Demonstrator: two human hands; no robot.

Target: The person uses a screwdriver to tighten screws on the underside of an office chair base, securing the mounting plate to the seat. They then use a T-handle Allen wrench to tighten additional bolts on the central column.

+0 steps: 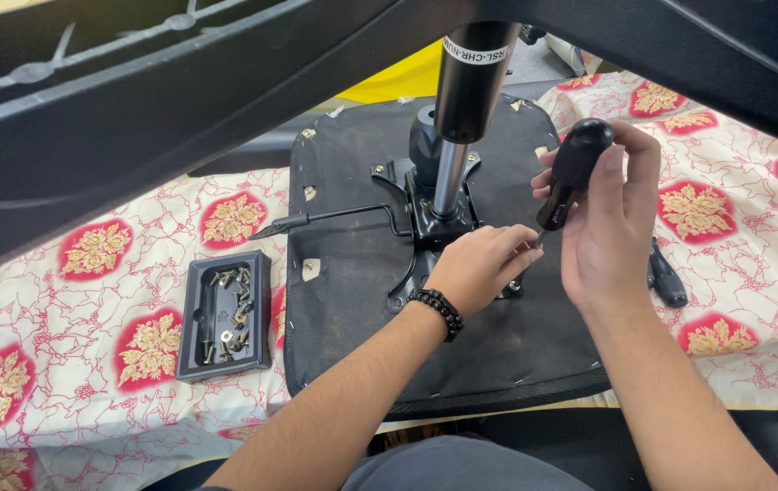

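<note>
At the left, a shallow black plastic tray (224, 315) of loose metal screws is seen on the red-and-gold patterned cloth (89, 300). In the middle, the upturned seat base (353, 300), covered in matt black fabric, carries a steel mechanism plate (430, 218) and gas cylinder (466, 82). A fastening step is judged in hand: the left hand (480, 268) is pinched at the tip, the right hand (612, 218) closed round a glossy black screwdriver (571, 173). Square alignment is called for next.

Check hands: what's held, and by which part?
Right hand grips a black-handled screwdriver by its handle. Left hand pinches near the tip at the chair mechanism plate; what it pinches cannot be told.
</note>
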